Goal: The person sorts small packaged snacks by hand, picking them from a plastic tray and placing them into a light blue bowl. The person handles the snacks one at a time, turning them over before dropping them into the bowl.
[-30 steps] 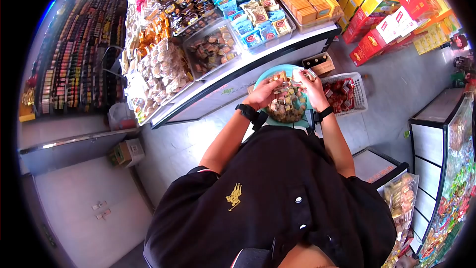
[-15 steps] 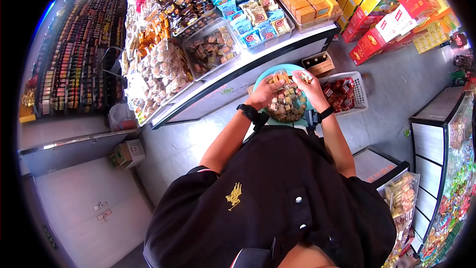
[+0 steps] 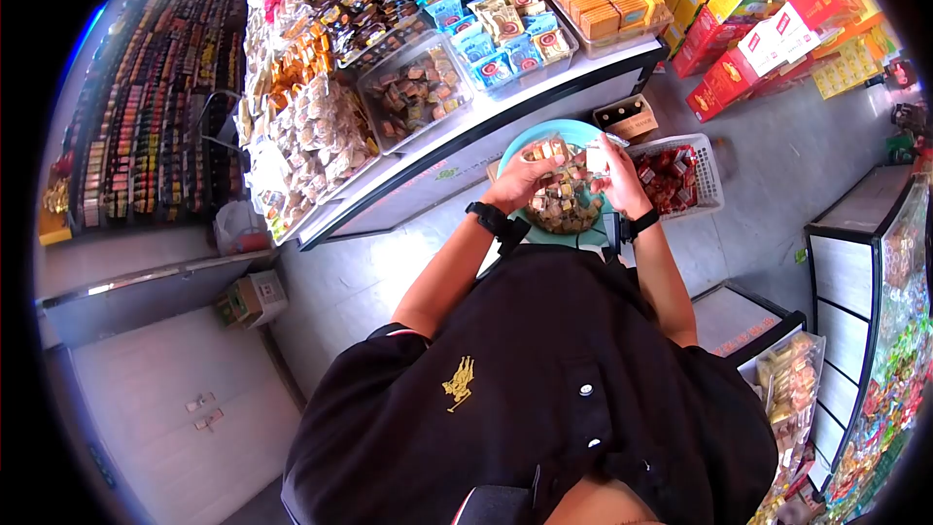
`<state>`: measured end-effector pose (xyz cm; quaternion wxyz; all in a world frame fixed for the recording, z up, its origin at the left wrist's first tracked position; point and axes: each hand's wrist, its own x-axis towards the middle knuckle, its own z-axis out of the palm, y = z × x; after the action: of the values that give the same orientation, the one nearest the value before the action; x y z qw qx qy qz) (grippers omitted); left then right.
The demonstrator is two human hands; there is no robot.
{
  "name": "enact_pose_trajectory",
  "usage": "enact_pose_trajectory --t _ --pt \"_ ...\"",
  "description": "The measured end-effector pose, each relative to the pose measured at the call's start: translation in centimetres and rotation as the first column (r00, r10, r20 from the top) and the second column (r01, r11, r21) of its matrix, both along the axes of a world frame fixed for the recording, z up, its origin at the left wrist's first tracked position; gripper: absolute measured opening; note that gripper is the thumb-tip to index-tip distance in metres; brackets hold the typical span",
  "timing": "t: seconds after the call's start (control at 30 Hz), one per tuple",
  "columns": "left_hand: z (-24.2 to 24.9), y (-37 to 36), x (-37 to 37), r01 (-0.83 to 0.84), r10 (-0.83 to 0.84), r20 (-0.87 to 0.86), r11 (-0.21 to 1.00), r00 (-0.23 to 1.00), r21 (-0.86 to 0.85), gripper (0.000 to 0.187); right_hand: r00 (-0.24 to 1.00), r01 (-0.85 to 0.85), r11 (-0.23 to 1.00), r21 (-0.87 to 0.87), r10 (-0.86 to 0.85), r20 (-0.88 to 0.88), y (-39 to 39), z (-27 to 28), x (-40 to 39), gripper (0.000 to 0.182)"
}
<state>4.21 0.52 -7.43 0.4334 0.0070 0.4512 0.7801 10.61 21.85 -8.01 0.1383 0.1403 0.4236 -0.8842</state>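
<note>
A turquoise basin (image 3: 512,148) full of small wrapped sweets (image 3: 569,209) sits right in front of my body. My left hand (image 3: 530,178) reaches over its left side, the fingers closed on a few wrapped sweets (image 3: 547,149) in clear and orange-brown packaging. Over the right side, my right hand (image 3: 619,178) pinches a small white packet (image 3: 596,157). The two hands are a little apart, with loose sweets showing between and below them. The packets are too small to read.
Beyond the basin runs a display counter (image 3: 466,160) with tubs of packaged snacks. A white basket (image 3: 709,175) of red packets and a carton of bottles (image 3: 627,120) stand to the right. Farther right is a shelf unit (image 3: 841,272); at left, a small box (image 3: 255,299).
My right hand has moved slightly right, away from the left, and the white packet now shows at its fingertips. My left hand stays nearly in place.
</note>
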Motion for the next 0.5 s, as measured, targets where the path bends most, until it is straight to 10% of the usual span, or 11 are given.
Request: enact_pose_trajectory --t 0.5 --pt "2.3 1.0 0.8 -0.02 0.028 0.018 0.943 0.999 -0.333 0.059 0.993 -0.018 0.948 0.319 0.053 -0.102 -2.1 -3.1 -0.5 0.049"
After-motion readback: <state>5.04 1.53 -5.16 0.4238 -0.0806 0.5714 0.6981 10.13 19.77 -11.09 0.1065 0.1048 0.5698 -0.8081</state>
